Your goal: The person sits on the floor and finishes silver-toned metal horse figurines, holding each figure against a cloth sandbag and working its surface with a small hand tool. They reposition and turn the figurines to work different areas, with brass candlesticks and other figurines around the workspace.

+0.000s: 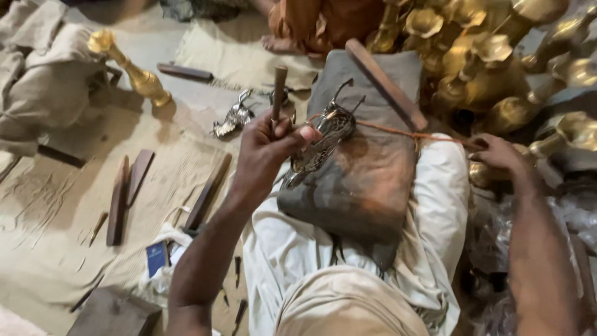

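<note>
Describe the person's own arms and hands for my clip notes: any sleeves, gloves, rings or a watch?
Both arms are bare, with no sleeve in view. The left hand and right hand wear no gloves. No watch or bracelet shows at either wrist, and no ring can be made out, though the picture is soft.

Both forearms are bare to above the elbow; no sleeves, watch, bangles or rings are visible. Left hand [264,149] sits mid-frame, its forearm running down to the lower left. Right hand [500,155] sits at the right edge, its forearm running down along the lower right. Lower body is wrapped in off-white cloth [348,280], loosely draped, creased and folded, bunched into a rounded mass at bottom centre. Fabric looks thin, plain, unpatterned, slightly soiled.
</note>
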A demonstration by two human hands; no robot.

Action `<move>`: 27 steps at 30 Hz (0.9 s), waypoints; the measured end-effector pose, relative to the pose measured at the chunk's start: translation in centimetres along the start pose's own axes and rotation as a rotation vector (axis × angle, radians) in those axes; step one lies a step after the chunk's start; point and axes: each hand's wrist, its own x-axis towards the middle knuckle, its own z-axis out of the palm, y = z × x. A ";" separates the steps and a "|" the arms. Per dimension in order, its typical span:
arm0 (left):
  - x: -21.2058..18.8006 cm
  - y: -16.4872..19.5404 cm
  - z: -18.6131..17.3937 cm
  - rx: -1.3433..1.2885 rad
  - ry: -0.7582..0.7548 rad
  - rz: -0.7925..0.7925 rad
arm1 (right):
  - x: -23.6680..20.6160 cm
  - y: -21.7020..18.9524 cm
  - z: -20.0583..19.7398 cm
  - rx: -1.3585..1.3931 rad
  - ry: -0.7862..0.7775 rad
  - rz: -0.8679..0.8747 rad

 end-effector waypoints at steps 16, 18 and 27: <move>7.1 1.4 -0.1 -0.186 0.024 -0.019 | -2.6 -22.3 4.9 0.515 0.178 -0.425; 7.7 1.2 0.2 -0.232 0.027 -0.020 | -3.4 -24.4 7.2 0.640 0.063 -0.332; 10.3 0.2 1.9 -0.292 0.020 0.007 | -7.5 -29.8 12.2 0.561 0.203 -0.456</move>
